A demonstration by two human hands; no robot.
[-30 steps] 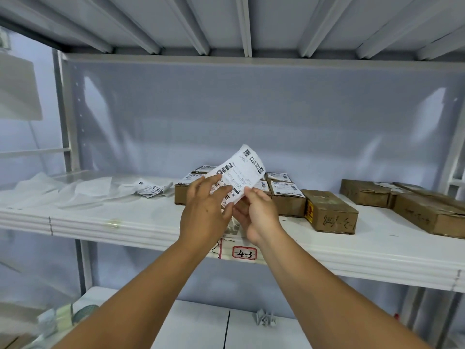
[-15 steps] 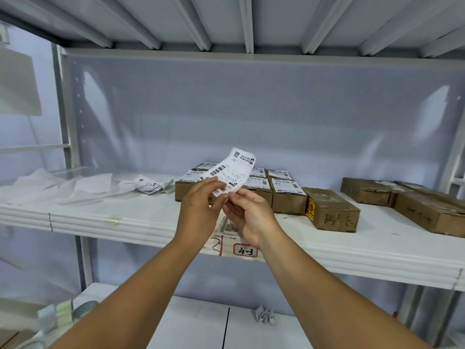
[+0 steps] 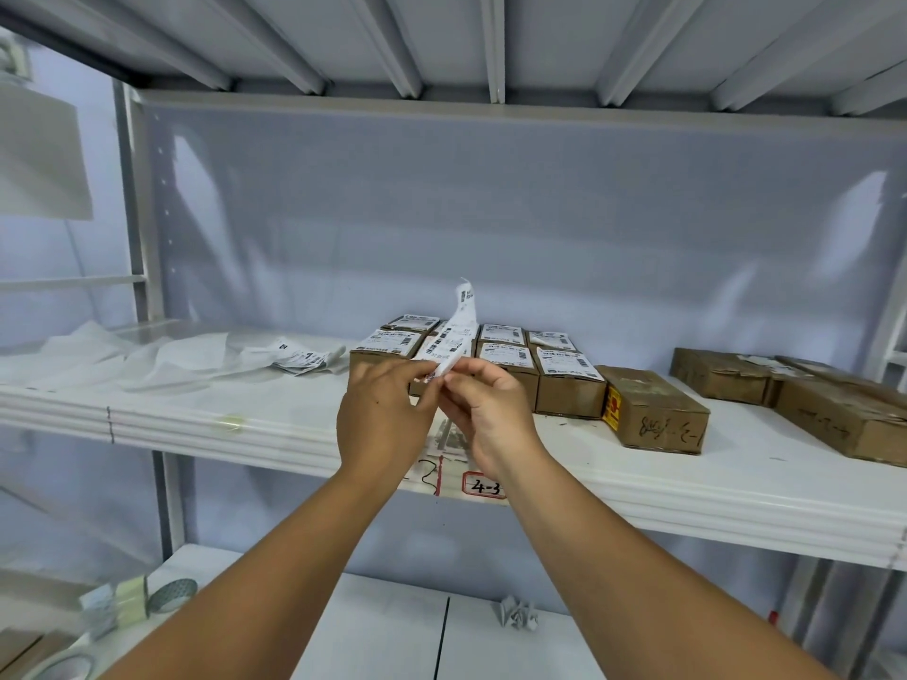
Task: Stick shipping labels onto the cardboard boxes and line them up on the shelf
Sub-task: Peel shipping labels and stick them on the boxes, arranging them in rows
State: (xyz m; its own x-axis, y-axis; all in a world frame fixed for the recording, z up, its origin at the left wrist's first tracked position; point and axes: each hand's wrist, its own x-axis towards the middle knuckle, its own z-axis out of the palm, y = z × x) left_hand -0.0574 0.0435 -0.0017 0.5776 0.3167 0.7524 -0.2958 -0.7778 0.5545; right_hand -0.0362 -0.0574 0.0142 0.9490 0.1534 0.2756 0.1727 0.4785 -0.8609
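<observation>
Both hands meet in front of the white shelf (image 3: 275,424) and pinch the lower end of a white shipping label (image 3: 454,338), which curls upward above them. My left hand (image 3: 385,417) holds its left corner and my right hand (image 3: 486,409) holds its right corner. Right behind the label, several small cardboard boxes (image 3: 564,385) with labels on top stand packed in rows. An unlabelled brown box (image 3: 655,414) with handwriting on its side sits just right of that group.
Two larger brown boxes (image 3: 805,400) lie at the shelf's right end. Peeled backing papers and loose labels (image 3: 299,358) are spread over the shelf's left half. A tag marked 4-3 (image 3: 483,484) is on the shelf edge. Tape rolls (image 3: 172,593) and a crumpled paper (image 3: 518,613) lie below.
The label has dropped lower and turned from face-on to nearly edge-on, curling upward. Both hands have moved down closer to the shelf, still pinching its lower end.
</observation>
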